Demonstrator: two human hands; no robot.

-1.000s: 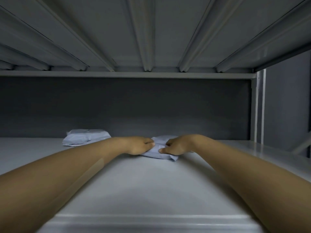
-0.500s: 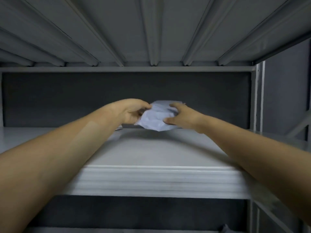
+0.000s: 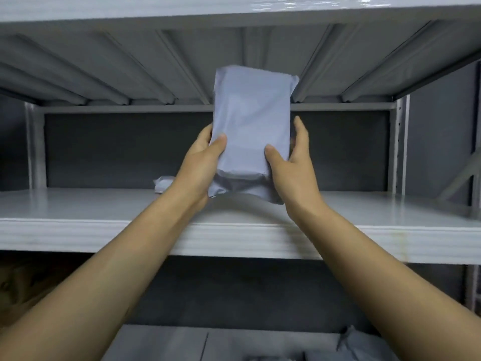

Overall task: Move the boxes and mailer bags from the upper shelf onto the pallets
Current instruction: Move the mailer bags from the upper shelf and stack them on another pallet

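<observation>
While both hands clamp it, the bag (image 3: 251, 131) stands upright in the air in front of the shelf (image 3: 78, 207), touching no surface. The left hand (image 3: 201, 162) grips its lower left edge, thumb across the front face, fingers hidden behind. The right hand (image 3: 292, 165) grips the lower right edge, thumb on the front and index finger straight up along the side. The hands are apart, with the bag between them. The bag's crumpled bottom corner hangs above the lip (image 3: 78, 238), the thick pale front edge of the shelf, and both forearms cross over that lip. Its top edge shows against the ribbed deck (image 3: 130, 74) overhead; how near the two are I cannot tell.

A second bag (image 3: 163, 184) lies flat, deep on the shelf near the dark back panel (image 3: 104, 152), just left of the left wrist and partly hidden by it. To either side the grey shelf surface runs out to the left upright (image 3: 33, 144) and the right upright (image 3: 399, 142). Beyond the right upright a slanted brace (image 3: 460, 178) crosses the side wall.

Below the lip a dark gap opens onto a lower level, where more grey bags (image 3: 356, 345) lie at the bottom right, between the forearms and under the right one
</observation>
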